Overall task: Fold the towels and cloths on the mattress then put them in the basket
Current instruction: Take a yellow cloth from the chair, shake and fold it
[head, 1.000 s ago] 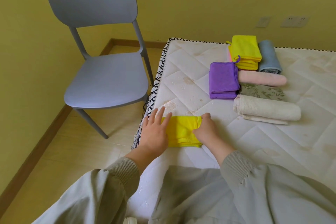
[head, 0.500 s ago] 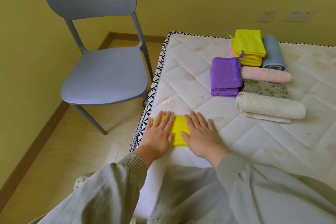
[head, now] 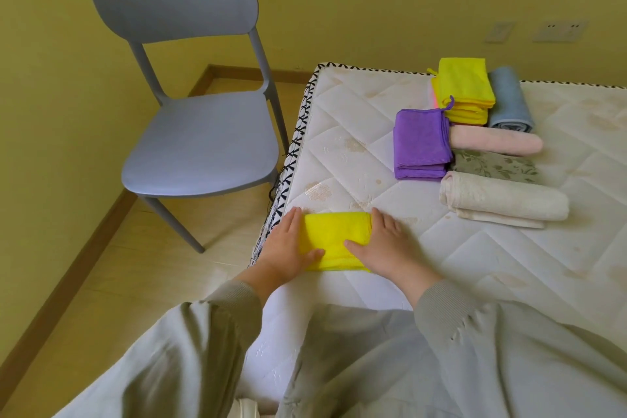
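Your left hand (head: 288, 244) lies flat against the left end of the folded yellow cloth (head: 334, 237), fingers straight and together, the thumb resting across the cloth's near left corner. Your right hand (head: 386, 248) mirrors it at the right end, fingers straight and pointing away from you, the thumb laid on the cloth's near right part. Neither hand grasps anything; both are relaxed and flat, bracketing the cloth and touching its edges. The yellow cloth sits on the mattress (head: 339, 153) close to its near left corner, just beside the patterned border. Farther up and to your right, well apart from your hands, the other pieces lie grouped together: a folded purple cloth stack (head: 420, 142), behind it a yellow cloth stack (head: 463, 88), a rolled blue towel (head: 509, 98) touching that stack's right side, a rolled pink towel (head: 495, 142) just beside the purple stack, a flat floral cloth (head: 495, 164) and a rolled cream towel (head: 502, 200) nearest you. To your left, a grey chair (head: 200, 139) stands on the floor beside the mattress.
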The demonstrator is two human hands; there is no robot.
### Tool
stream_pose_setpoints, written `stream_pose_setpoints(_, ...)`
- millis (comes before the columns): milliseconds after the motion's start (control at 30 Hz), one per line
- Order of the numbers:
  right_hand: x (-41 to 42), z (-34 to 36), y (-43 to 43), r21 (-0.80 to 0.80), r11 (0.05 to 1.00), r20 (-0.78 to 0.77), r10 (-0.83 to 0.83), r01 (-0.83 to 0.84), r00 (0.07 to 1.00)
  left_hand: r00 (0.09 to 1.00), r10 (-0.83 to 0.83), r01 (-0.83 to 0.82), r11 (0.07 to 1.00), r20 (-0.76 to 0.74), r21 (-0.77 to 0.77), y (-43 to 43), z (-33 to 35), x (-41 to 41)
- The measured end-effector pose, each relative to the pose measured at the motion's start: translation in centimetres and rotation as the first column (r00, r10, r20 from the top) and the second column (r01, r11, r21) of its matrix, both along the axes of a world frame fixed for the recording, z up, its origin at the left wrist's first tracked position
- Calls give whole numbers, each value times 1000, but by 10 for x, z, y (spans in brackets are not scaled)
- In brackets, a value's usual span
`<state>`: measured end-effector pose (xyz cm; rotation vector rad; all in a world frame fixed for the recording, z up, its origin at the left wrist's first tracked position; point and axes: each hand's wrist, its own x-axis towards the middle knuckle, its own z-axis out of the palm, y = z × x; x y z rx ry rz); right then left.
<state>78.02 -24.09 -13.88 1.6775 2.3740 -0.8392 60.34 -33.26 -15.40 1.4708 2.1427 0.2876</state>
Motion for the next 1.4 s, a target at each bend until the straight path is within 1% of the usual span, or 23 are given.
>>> stream_pose_setpoints(100, -2, 7, 6, -146, 945, -128, -313, 294, 941, 970, 166, -170, 985, 180, 11, 4, 15, -3)
stream_pose_setpoints(133, 0, 7, 9, -216, 909, -133, -389, 356, 912, 919, 261, -273, 962, 297, 0, 6, 19, -3)
stream_pose_setpoints(167, 3, 7, 10, -280, 877, -125, -436, 390, 891, 836, 369, -388, 921, 407, -37, 9, 23, -2)
stream_pose_setpoints(233, 7, 11, 8, -403, 814, -105, -496, 419, 862, 663, 528, -529, 832, 531, -168, 13, 26, -4)
stream_pose_setpoints(300, 9, 16, 5, -506, 743, -69, -542, 439, 837, 587, 582, -531, 802, 563, -275, 14, 30, -5)
stream_pose_setpoints(367, 14, 20, 2, -593, 676, -21, -556, 438, 831, 460, 638, -529, 756, 618, -386, 13, 32, -5)
stream_pose_setpoints(467, 24, 24, -4, -708, 579, 55, -526, 404, 849, 226, 634, -519, 721, 740, -459, 11, 44, 5)
stream_pose_setpoints(500, 26, 25, -6, -750, 542, 61, -515, 380, 855, 184, 608, -521, 727, 773, -447, 12, 48, 8)
stream_pose_setpoints(600, 24, 27, -14, -901, 351, 31, -538, 257, 843, 144, 525, -566, 739, 838, -366, 15, 54, 15)
stream_pose_setpoints(667, 16, 26, -18, -961, 219, -1, -609, 167, 793, 126, 464, -590, 745, 877, -310, 17, 59, 19)
stream_pose_setpoints(733, 8, 25, -20, -983, 155, -34, -691, 102, 722, 109, 418, -611, 744, 902, -271, 19, 64, 24)
stream_pose_setpoints(800, 3, 25, -18, -988, 149, -86, -783, 52, 616, 109, 389, -642, 730, 915, -233, 22, 68, 29)
stream_pose_setpoints(900, 0, 29, -4, -977, 211, -184, -910, 33, 372, 145, 376, -690, 701, 915, -179, 28, 68, 39)
stream_pose_setpoints(967, -1, 31, 5, -968, 252, -242, -944, 14, 225, 159, 344, -698, 702, 925, -141, 30, 67, 47)
stream_pose_setpoints(1067, -10, 31, 11, -928, 371, -370, -928, 21, 47, 163, 325, -674, 726, 931, -135, 33, 59, 58)
stream_pose_setpoints(1100, -13, 30, 12, -895, 438, -439, -898, 85, 12, 204, 342, -670, 732, 917, -124, 33, 53, 61)
stream_pose_setpoints(1133, -17, 31, 14, -840, 510, -518, -856, 188, 9, 265, 364, -676, 730, 893, -97, 34, 47, 63)
stream_pose_setpoints(1167, -19, 33, 16, -755, 583, -598, -800, 301, 49, 333, 386, -690, 721, 860, -57, 36, 41, 64)
stream_pose_setpoints(1233, -21, 39, 23, -524, 718, -713, -664, 459, 225, 445, 424, -721, 692, 789, 35, 42, 30, 62)
stream_pose_setpoints(1300, -21, 47, 29, -333, 802, -763, -538, 496, 358, 580, 421, -703, 691, 698, 168, 47, 19, 54)
stream_pose_setpoints(1333, -22, 51, 31, -280, 822, -777, -497, 496, 386, 694, 393, -649, 705, 604, 286, 48, 15, 48)
stream_pose_setpoints(1367, -22, 51, 34, -243, 828, -783, -475, 505, 402, 820, 349, -538, 739, 454, 405, 51, 4, 43)
stream_pose_setpoints(1400, -22, 52, 36, -220, 828, -783, -465, 516, 413, 919, 305, -392, 788, 252, 476, 51, -6, 38)
